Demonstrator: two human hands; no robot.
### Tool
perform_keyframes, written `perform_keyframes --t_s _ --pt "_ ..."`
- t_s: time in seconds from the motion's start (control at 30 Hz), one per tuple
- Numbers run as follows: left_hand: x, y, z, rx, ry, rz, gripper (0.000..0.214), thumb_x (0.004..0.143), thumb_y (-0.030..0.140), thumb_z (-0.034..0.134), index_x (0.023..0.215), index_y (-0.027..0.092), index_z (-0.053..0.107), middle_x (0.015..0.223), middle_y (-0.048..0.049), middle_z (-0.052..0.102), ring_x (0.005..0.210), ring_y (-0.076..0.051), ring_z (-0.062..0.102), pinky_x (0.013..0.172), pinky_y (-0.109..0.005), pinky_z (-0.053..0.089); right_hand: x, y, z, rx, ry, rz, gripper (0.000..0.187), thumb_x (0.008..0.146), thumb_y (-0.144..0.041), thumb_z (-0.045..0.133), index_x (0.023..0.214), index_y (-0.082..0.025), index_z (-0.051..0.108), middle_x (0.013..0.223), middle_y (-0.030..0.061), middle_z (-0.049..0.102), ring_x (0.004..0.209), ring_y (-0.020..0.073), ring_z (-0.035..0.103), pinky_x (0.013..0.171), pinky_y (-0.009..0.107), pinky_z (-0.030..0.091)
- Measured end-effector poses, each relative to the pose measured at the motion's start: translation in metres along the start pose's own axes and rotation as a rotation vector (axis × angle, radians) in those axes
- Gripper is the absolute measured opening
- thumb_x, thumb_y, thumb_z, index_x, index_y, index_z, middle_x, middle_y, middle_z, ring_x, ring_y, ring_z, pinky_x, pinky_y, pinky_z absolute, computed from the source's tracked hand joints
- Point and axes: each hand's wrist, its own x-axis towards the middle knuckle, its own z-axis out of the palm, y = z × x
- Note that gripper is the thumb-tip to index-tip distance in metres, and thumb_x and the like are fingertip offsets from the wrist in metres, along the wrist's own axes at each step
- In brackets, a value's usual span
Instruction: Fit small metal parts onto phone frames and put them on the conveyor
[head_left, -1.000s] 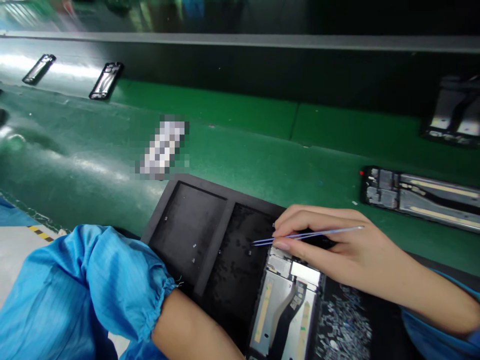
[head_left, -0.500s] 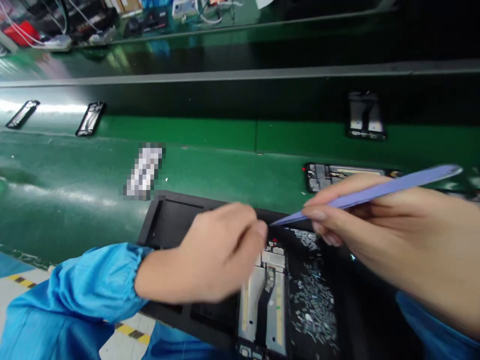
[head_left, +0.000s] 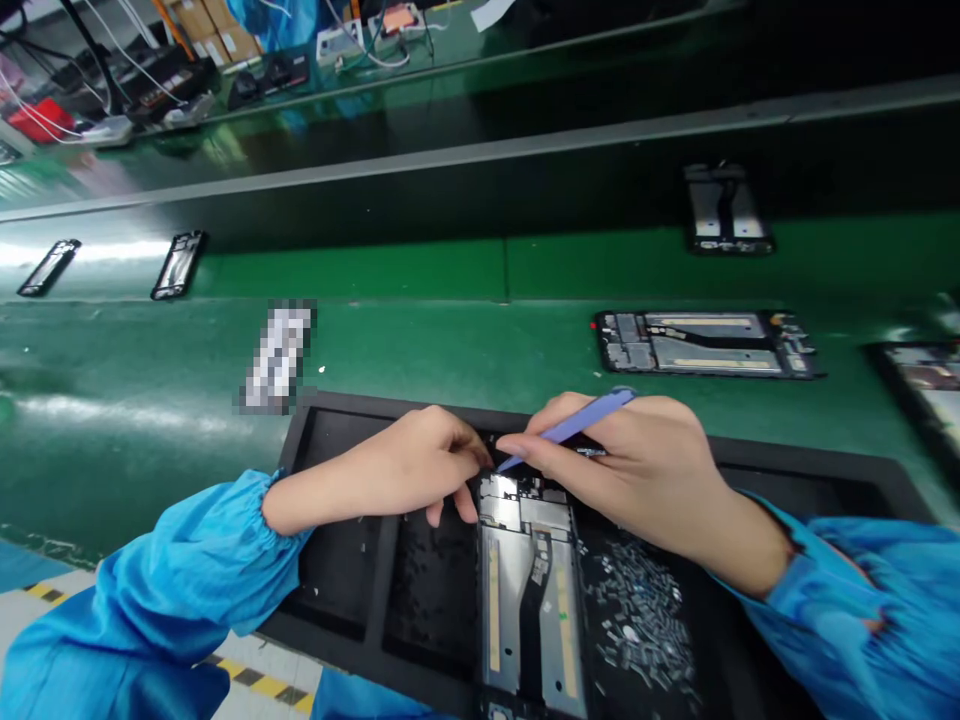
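Our right hand pinches a flat purple plastic pry stick. Its thin tip sits at the top of a shiny metal phone frame in a black foam tray. Our curled left hand is beside it, but we cannot tell if it holds anything. Tiny metal bits lie in a heap. A blurry thing on the green bench is too hard to make out.

Phone mid-frame: dull grey metal, smooth. Pry tool: smooth lilac-blue plastic; tray: matt black foam, slightly rough. Bench mat: glossy green; sleeve: soft blue woven cloth.
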Motion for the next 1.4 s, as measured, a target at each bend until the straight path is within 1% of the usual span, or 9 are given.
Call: perform_keyframes --t_s 0.17,0.27,0.5,0.6,0.73,0.83,0.93,1.17,1.4 --pt "0.004 -0.001 0.001 -0.067 -0.021 -0.012 0.019 0.091 0.017 0.051 0.085 0.013 0.068 0.07 -0.0026 0.075 0.043 -0.009 0.059 0.045 -0.019 0.045 -0.002 -0.004 -0.002 -0.021 -0.029 0.045 0.034 0.104 -0.039 0.059 0.075 -0.023 0.065 0.062 -0.001 0.069 0.047 0.0124 0.056 0.045 0.028 0.042" --pt "0.006 -0.003 0.001 -0.073 -0.021 0.006 0.017 0.088 0.019 0.053 0.079 0.014 0.066 0.07 -0.0018 0.074 0.045 -0.008 0.06 0.046 -0.019 0.044 -0.001 -0.008 -0.002 -0.024 -0.021 0.128 0.034 0.102 -0.038 0.061 0.071 -0.024 0.066 0.059 -0.0015 0.066 0.044 0.0127 0.05 0.044 0.03 0.039" --pt "0.008 -0.002 0.003 -0.068 -0.012 0.029 0.013 0.079 0.013 0.052 0.07 0.016 0.06 0.063 0.0021 0.07 0.044 -0.006 0.055 0.045 -0.016 0.041 0.002 -0.006 -0.002 0.056 -0.005 0.301 0.041 0.098 -0.048 0.066 0.065 -0.023 0.066 0.05 -0.0032 0.058 0.04 0.0106 0.042 0.043 0.03 0.033" --pt "0.009 -0.003 0.003 -0.066 -0.004 0.026 0.013 0.08 0.014 0.053 0.078 0.015 0.065 0.064 0.0022 0.07 0.045 -0.006 0.055 0.045 -0.017 0.042 0.004 -0.005 -0.009 0.076 0.074 0.413 0.044 0.095 -0.052 0.069 0.062 -0.022 0.065 0.048 -0.003 0.057 0.04 0.0107 0.045 0.042 0.029 0.032" --pt "0.012 -0.004 -0.001 -0.142 -0.051 -0.003 0.019 0.081 0.014 0.056 0.092 0.013 0.072 0.071 -0.0011 0.072 0.058 -0.011 0.067 0.046 -0.017 0.046 0.008 -0.001 -0.018 0.145 0.214 0.546 0.045 0.093 -0.052 0.069 0.059 -0.023 0.062 0.048 -0.0025 0.057 0.041 0.0115 0.046 0.04 0.029 0.03" --pt "0.014 -0.002 -0.003 -0.189 -0.085 -0.02 0.014 0.085 0.019 0.06 0.089 0.012 0.072 0.073 -0.003 0.072 0.064 -0.013 0.071 0.047 -0.018 0.049 0.01 0.004 -0.019 0.191 0.186 0.56 0.046 0.091 -0.053 0.07 0.057 -0.024 0.062 0.045 -0.0029 0.053 0.039 0.0112 0.044 0.038 0.028 0.029" --pt "0.014 -0.001 -0.001 -0.149 -0.056 -0.017 0.015 0.086 0.017 0.058 0.087 0.013 0.072 0.07 -0.0019 0.072 0.061 -0.012 0.069 0.046 -0.017 0.049 0.009 0.009 -0.017 0.189 0.16 0.557 0.045 0.09 -0.052 0.071 0.056 -0.024 0.063 0.044 -0.0027 0.052 0.039 0.0117 0.042 0.037 0.028 0.028" --pt "0.012 0.001 0.009 -0.046 0.098 -0.021 0.011 0.082 0.013 0.058 0.084 0.014 0.069 0.056 0.0053 0.063 0.039 -0.005 0.048 0.036 -0.014 0.038 0.005 0.018 -0.011 0.147 0.067 0.589 0.043 0.088 -0.047 0.074 0.055 -0.023 0.061 0.045 -0.0034 0.05 0.042 0.0128 0.043 0.04 0.029 0.029" --pt "0.018 0.003 0.012 0.006 0.117 -0.012 0.012 0.085 0.011 0.057 0.081 0.012 0.068 0.057 0.0027 0.064 0.042 -0.007 0.054 0.038 -0.015 0.039 0.013 0.021 -0.004 0.14 0.045 0.644 0.035 0.084 -0.033 0.078 0.056 -0.02 0.062 0.048 -0.0036 0.054 0.048 0.0131 0.048 0.049 0.03 0.03"
